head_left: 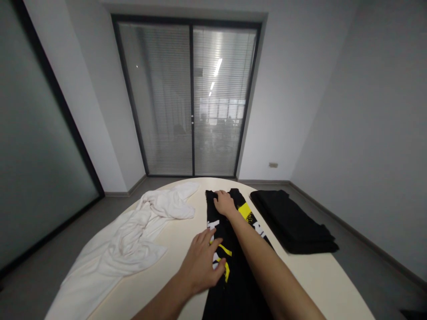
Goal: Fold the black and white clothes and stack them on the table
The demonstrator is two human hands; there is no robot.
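A black garment [230, 235] with yellow and white print lies lengthwise on the table in front of me, partly covered by my arms. My left hand [203, 258] rests on its left edge, fingers spread over the printed part. Farther away, my right hand [224, 203] lies on the garment close to its far end, palm down; its fingertips are bent over the cloth and nothing shows gripped in them. The garment's near end runs out of view at the bottom.
A crumpled white cloth garment [133, 235] spreads along the left side of the round pale table [180, 242]. On the right sits a folded stack of black cloth [290, 222], near the table's edge. Beyond the table stand glass doors with blinds [193, 111].
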